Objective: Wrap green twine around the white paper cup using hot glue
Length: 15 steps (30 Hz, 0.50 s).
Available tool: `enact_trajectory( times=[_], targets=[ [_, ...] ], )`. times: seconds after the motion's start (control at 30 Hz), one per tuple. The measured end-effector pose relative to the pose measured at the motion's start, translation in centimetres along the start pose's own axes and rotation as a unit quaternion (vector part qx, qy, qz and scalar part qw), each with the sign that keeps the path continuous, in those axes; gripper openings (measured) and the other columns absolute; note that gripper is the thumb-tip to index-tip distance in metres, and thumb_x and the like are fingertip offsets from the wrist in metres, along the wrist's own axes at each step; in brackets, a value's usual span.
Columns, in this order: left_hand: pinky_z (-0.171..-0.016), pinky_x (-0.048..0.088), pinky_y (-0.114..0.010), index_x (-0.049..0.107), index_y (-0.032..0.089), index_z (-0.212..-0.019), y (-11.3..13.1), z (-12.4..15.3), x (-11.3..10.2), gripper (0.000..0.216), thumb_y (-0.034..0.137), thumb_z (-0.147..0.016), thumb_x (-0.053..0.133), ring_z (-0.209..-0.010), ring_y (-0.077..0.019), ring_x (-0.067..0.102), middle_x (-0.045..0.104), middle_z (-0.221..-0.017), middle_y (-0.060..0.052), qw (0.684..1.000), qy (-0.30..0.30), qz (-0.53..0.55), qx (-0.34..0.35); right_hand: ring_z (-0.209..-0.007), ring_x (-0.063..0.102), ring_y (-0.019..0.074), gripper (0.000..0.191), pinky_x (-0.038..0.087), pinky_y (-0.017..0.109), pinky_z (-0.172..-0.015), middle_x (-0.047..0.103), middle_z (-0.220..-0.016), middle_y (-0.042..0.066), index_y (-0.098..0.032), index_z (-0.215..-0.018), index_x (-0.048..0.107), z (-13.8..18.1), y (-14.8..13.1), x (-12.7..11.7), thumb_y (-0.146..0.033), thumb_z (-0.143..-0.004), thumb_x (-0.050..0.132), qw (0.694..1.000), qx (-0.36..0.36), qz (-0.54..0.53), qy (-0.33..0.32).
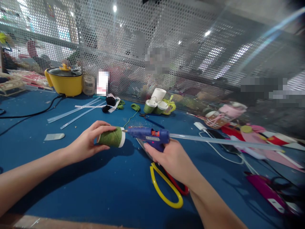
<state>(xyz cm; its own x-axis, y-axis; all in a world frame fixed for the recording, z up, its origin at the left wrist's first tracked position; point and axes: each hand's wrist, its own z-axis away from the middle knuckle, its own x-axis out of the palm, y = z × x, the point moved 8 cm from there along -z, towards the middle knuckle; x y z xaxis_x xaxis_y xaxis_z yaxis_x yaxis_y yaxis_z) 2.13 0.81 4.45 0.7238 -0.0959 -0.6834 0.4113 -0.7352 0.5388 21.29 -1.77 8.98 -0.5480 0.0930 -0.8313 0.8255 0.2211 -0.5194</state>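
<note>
Tilted on its side, a paper cup wrapped in green yarn (111, 138) is held by my left hand (87, 139), fingers above and thumb below. My right hand (172, 156) grips a blue glue gun (145, 133), its nozzle at the cup's white rim. A long clear glue stick (214, 139) sticks out of the gun's back. Green yarn (131, 118) runs from near the rim to a small bundle behind. Under my right hand lie scissors (165, 187) with yellow and red handles, their blades partly hidden.
A yellow electric pot (64, 82) and a glass jar (88, 85) stand at the back left. Loose glue sticks (76, 111) lie before them. Several cups (157, 101) sit at back centre near pliers (150, 120). At right are a white cable (214, 148) and a purple tool (267, 192).
</note>
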Motion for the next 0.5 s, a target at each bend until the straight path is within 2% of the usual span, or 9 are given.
enact_trajectory(
  times=[0.5],
  targets=[
    [-0.093,0.041,-0.040,0.043,0.025,-0.122,-0.31,-0.05,0.17,0.046,0.024,-0.080,0.059,-0.108,-0.0236,0.047,0.044,-0.116,-0.008,0.999,-0.006,0.023,-0.028,-0.043,0.050,0.0122,0.017,0.041,0.024,-0.045,0.057,-0.051,-0.002,-0.018,-0.066,0.058,0.06,-0.41,-0.05,-0.029,-0.077,0.050,1.000,-0.009,0.006,-0.009]
  ],
)
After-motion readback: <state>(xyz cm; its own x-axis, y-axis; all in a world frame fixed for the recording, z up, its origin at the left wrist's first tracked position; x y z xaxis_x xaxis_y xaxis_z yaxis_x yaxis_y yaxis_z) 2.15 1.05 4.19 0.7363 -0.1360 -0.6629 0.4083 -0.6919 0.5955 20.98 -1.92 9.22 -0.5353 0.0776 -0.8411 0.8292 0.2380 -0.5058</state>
